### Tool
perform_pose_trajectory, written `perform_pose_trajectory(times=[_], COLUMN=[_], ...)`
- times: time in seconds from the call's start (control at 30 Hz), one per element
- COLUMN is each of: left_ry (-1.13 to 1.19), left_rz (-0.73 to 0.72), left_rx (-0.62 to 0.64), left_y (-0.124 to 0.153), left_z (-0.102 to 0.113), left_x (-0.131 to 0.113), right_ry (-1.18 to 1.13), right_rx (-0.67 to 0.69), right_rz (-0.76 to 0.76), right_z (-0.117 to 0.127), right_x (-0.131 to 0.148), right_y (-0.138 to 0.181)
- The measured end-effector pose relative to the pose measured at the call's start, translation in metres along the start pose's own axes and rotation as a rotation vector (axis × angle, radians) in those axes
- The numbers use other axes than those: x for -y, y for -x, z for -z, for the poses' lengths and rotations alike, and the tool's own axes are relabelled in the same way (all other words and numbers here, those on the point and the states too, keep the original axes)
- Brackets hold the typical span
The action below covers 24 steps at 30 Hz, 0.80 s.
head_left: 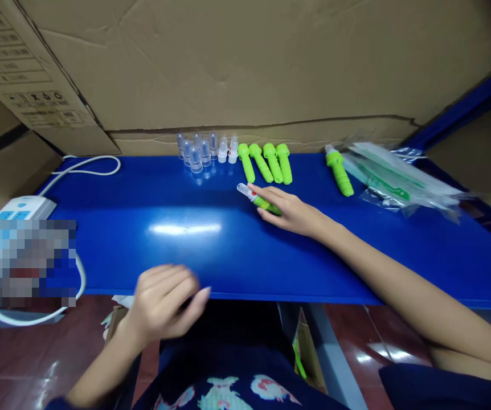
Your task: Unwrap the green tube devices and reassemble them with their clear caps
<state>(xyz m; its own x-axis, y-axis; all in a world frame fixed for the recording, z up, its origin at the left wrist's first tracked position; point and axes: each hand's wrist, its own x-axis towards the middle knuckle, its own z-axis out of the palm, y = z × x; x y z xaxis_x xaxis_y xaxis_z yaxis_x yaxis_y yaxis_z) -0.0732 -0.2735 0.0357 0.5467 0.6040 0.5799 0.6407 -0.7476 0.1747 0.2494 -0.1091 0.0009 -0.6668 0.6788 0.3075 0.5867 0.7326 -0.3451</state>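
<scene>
My right hand (290,213) is closed around a bright green ribbed tube (266,204), a little above or on the blue table. The tube's white collar with a red mark and its clear tip point up and left. My left hand (166,302) hovers by the table's front edge, fingers loosely curled and thumb apart, nothing visible in it. Beyond my right hand, several green ribbed tubes (273,162) lie in a row. Left of them stand two white-based clear-tipped pieces (227,150) and several clear caps (196,159). Another green tube with a clear tip (339,171) lies farther right.
Clear plastic bags with green print (399,176) lie at the table's right. A white power strip (27,210) with a looping cable (87,164) sits at the left. Cardboard (245,62) walls the back of the blue table (237,262).
</scene>
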Motion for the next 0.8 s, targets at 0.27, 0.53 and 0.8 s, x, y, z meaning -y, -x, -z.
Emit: perform_pose_trajectory(times=[0.27,0.53,0.8], left_ry=[-0.103,-0.170,0.257], left_rz=[-0.037,-0.001,0.022], left_rx=[0.050,0.163,0.048], left_y=[-0.134,-0.168,-0.201], left_z=[-0.068,-0.107,-0.119], left_x=[0.003,0.051,0.098], right_ry=[-0.043,0.059,0.084], right_rx=[-0.126,-0.253,-0.284], right_rz=[0.058,0.010,-0.065], right_z=[-0.003,-0.005,0.007], right_x=[-0.001,-0.001,-0.010], right_y=[-0.001,-0.002,-0.021])
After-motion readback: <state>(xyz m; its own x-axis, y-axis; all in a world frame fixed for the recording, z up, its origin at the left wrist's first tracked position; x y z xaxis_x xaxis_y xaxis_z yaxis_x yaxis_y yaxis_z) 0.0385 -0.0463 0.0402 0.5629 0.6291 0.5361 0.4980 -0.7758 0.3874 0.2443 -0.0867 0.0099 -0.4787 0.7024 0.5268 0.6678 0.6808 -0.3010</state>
